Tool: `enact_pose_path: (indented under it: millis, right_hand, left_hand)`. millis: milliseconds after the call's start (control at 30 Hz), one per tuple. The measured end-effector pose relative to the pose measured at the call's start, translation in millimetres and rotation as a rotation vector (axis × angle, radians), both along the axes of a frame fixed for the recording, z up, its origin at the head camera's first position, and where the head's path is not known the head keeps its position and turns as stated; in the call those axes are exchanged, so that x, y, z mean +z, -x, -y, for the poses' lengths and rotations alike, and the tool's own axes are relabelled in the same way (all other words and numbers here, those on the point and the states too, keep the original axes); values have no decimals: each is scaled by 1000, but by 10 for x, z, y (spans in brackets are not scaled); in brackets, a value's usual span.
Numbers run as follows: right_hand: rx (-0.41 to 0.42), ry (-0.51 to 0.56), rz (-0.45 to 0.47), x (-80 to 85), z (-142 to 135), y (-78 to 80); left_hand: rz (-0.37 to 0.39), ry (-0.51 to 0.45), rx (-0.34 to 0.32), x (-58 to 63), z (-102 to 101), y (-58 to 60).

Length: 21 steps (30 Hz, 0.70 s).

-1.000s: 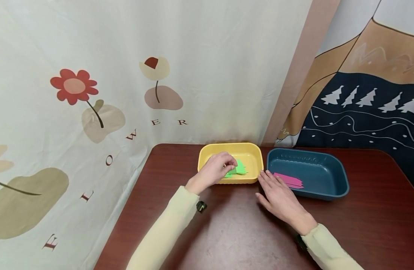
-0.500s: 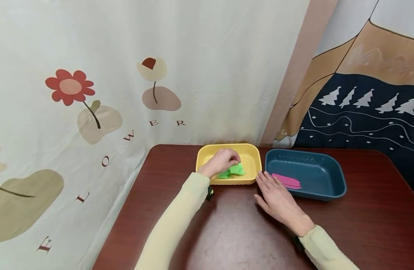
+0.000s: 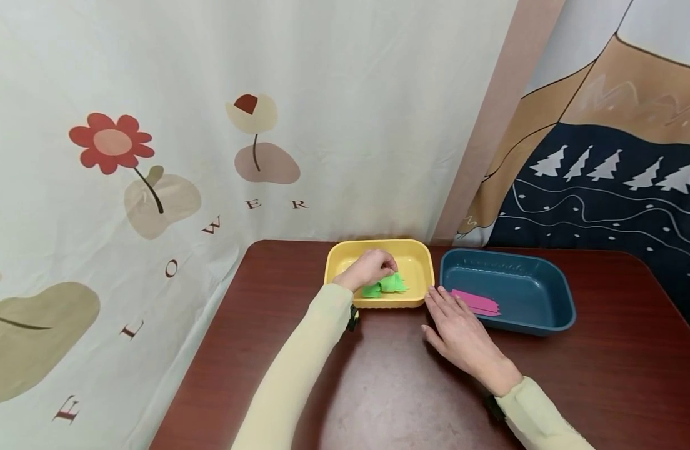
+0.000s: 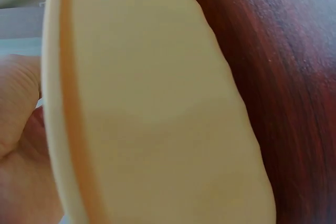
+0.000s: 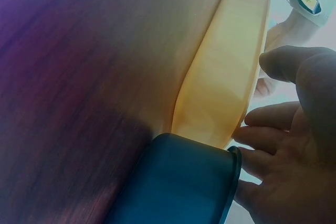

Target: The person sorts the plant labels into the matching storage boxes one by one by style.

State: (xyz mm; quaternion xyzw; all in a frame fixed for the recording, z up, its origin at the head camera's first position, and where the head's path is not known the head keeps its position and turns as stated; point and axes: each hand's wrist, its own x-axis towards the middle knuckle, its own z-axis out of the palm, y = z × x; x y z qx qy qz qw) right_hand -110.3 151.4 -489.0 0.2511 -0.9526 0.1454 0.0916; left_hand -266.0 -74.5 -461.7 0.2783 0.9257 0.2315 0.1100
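In the head view, my left hand (image 3: pixel 369 269) reaches over the near left side of a yellow tray (image 3: pixel 417 261), fingers curled in a pinch at the edge of green paper pieces (image 3: pixel 392 283). The tray's wall (image 4: pixel 152 77) hides those fingertips from the left wrist camera, leaving part of the hand (image 4: pixel 21 182) in sight behind the rim. My right hand (image 3: pixel 460 328) lies with straight fingers where the yellow tray meets a blue tray (image 3: pixel 539 290). Its fingertips are right at both rims in the right wrist view. Pink paper pieces (image 3: pixel 475 303) lie inside the blue tray.
Both trays stand side by side at the back of a dark red-brown table (image 3: pixel 379 387). A pale printed curtain (image 3: pixel 350 125) hangs right behind the table, with a navy and tan printed cloth (image 3: pixel 604 200) to its right.
My left hand has moved a little right and deeper into the yellow tray, and the green pieces under it have shifted. The right hand has kept its place at the rims.
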Motion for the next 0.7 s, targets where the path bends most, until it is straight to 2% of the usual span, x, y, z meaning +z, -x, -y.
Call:
enact_pose_path:
  millis: [167, 333, 567, 700]
  right_hand:
    - [0, 3, -6, -10, 2, 10]
    - [-3, 6, -7, -19, 9, 22]
    - [-38, 15, 52, 0, -39, -14]
    - [-69, 41, 81, 17, -111, -48]
  left_hand:
    - [-20, 6, -1, -18, 16, 0]
    - [-73, -1, 4, -5, 47, -44]
    - [-180, -39, 59, 33, 118, -245]
    - [-261, -102, 76, 66, 175, -409]
